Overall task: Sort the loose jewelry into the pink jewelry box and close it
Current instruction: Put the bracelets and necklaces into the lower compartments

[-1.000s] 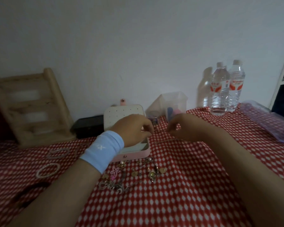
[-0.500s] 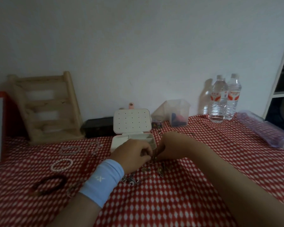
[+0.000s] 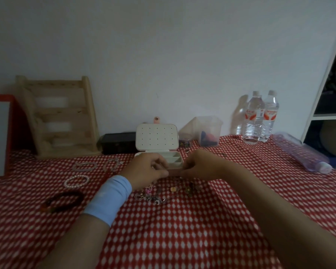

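Note:
The pink jewelry box [image 3: 174,161] stands open on the red checked cloth, its white dotted lid [image 3: 156,136] upright. My left hand [image 3: 147,169], with a blue wristband, curls over the box's front left part, and a small shiny piece shows pinched in its fingers. My right hand [image 3: 200,166] grips the box's front right corner, thumb along the front wall. Loose jewelry [image 3: 163,194] lies in a small heap just in front of the box, near my wrists. What lies in the compartments under my fingers is hidden.
A pearl bracelet [image 3: 77,181], a dark bracelet [image 3: 64,200] and pale bracelets [image 3: 83,166] lie to the left. Behind stand a wooden rack [image 3: 60,117], a black case [image 3: 117,142], a clear cup [image 3: 209,133] and two water bottles [image 3: 260,117]. A clear pouch [image 3: 301,154] lies at the right.
Both hands dropped from above the box to the jewelry heap, then moved forward onto the box's front edge. The camera view tilted up and back, showing more wall.

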`<action>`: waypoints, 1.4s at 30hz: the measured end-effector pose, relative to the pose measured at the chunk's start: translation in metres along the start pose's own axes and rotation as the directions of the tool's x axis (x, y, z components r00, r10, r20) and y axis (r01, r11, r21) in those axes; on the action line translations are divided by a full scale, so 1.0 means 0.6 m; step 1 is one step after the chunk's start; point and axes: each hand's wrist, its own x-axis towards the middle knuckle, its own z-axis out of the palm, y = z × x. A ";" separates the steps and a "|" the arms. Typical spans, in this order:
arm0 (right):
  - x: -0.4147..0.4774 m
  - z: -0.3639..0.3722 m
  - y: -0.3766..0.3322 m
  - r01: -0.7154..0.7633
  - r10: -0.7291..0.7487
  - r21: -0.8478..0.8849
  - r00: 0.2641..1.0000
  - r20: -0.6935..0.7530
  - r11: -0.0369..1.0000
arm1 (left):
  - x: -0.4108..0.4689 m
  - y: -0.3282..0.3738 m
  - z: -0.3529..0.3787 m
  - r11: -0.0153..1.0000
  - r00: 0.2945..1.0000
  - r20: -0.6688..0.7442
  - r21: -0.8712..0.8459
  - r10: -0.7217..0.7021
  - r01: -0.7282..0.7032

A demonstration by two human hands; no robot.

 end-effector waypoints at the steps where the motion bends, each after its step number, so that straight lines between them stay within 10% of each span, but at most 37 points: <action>1: 0.001 0.003 -0.004 -0.022 0.024 -0.063 0.999 0.026 0.998 | -0.006 -0.005 -0.015 0.998 1.000 0.028 0.058 -0.001 -0.001; 7: -0.012 0.012 -0.053 0.090 -0.098 -0.189 0.995 -0.034 0.978 | -0.049 -0.016 -0.038 0.953 0.958 0.278 0.303 -0.067 -0.021; 11: -0.028 0.034 -0.078 0.156 -0.128 -0.109 0.965 0.227 0.982 | -0.059 -0.026 -0.043 0.939 0.956 0.277 0.343 -0.101 0.000; 15: -0.027 0.040 -0.078 0.124 -0.101 -0.125 0.979 0.175 0.984 | -0.061 -0.022 -0.046 0.936 0.965 0.250 0.352 -0.082 -0.012; 26: -0.023 0.010 -0.087 0.129 -0.126 0.460 0.991 -0.038 0.879 | -0.050 -0.016 -0.038 0.966 0.991 0.136 -0.259 0.013 0.023; 34: -0.018 0.008 -0.084 -0.019 0.019 0.807 1.000 0.010 0.590 | -0.050 -0.026 -0.066 0.928 0.998 0.060 -0.372 -0.017 0.038; 42: -0.011 0.007 -0.099 -0.080 0.032 0.813 0.997 0.075 0.577 | -0.048 -0.012 -0.057 0.946 0.999 0.049 -0.323 0.012 0.005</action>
